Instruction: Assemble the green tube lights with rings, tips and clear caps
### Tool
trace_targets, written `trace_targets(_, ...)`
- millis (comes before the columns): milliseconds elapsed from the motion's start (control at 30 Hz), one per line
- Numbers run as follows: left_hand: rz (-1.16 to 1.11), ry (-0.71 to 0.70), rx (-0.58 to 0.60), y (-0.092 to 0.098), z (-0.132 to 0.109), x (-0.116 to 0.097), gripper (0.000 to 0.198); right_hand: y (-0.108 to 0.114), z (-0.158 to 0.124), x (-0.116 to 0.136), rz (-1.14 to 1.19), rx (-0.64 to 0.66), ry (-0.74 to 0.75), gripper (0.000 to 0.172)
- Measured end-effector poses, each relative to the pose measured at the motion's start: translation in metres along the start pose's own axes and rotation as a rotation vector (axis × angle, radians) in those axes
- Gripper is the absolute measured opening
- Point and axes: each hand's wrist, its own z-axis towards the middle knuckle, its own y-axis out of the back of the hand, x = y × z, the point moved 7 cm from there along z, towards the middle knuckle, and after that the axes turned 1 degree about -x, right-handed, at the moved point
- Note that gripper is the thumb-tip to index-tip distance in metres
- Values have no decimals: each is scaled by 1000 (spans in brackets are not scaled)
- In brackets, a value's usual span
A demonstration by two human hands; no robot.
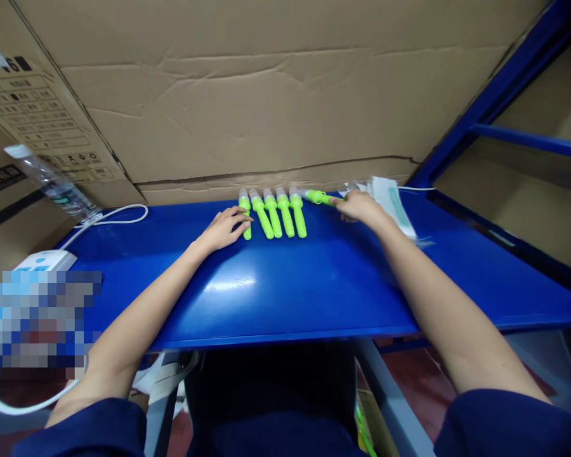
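Note:
Several lime-green sticks with clear, pale caps lie side by side on the blue table (285,279), caps pointing to the back. My left hand (226,230) is at the left end of the row, its fingers apart and touching the leftmost green stick (247,231). Off the right end of the row, my right hand (360,208) is closed round the handle of another green stick (316,197). That one lies crosswise, its capped end pointing left towards the rightmost stick of the row (298,219). My right fingertips are partly hidden.
White-and-green plastic packets (391,200) lie just right of my right hand. A cardboard wall (276,114) closes off the back. At the left are a clear plastic bottle (59,190), a white power strip (47,259) and its cable. A blue metal frame (476,120) rises at the right.

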Motion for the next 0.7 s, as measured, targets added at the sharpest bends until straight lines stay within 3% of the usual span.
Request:
trace_targets(133, -32, -5, -6, 0, 0, 3, 41, -12, -22, 30, 28, 182, 89, 29)
trace_targets(300, -36, -11, -17, 0, 0, 6, 41, -20, -34, 49, -64, 185, 175, 33)
trace_targets(433, -40, -18, -22, 0, 0, 6, 41, -20, -31, 49, -27, 198, 187, 38)
trace_targets(500, -40, -20, -19, 0, 0, 6, 41, -9, -25, 41, -35, 103, 181, 38)
trace_targets(700, -45, -24, -16, 1, 0, 4, 42, 38, -17, -7, -71, -413, 15, 46)
